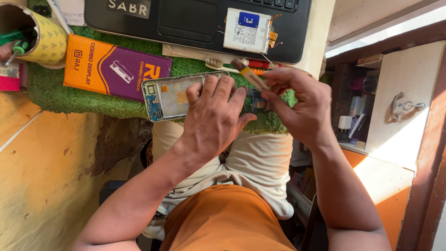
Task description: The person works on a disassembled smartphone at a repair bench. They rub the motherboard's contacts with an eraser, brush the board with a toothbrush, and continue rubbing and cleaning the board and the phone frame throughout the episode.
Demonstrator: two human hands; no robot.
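**Opened phone under my palm, small brush in my fingers**

My left hand (211, 118) lies palm-down on the opened phone frame (179, 96), fingers spread and pressing it flat onto the green turf mat (69, 95); nothing is clasped in it, it just pins the frame. The frame's camera end sticks out past my little-finger side, its circuit board bare. My right hand (304, 109) is pinched closed around a small brush (248, 74), thumb and forefingers gripping the pale handle, with the bristle end pointing up and away from my knuckles.

Just beyond my fingertips lie a toothbrush (214, 62) and a red-handled tool (258, 64). Farther out, a loose battery (247, 30) sits on the black laptop (195, 18). Off past my left wrist is an orange and purple box (114, 67), and beyond that a yellow cup (44, 35) of screwdrivers.

The mat overhangs my lap, so I judge that if my left palm eases off, the frame could slide toward me and drop. Brushing too hard could snag the thin ribbon connectors near my thumb. Reaching carelessly could knock the battery off the laptop.
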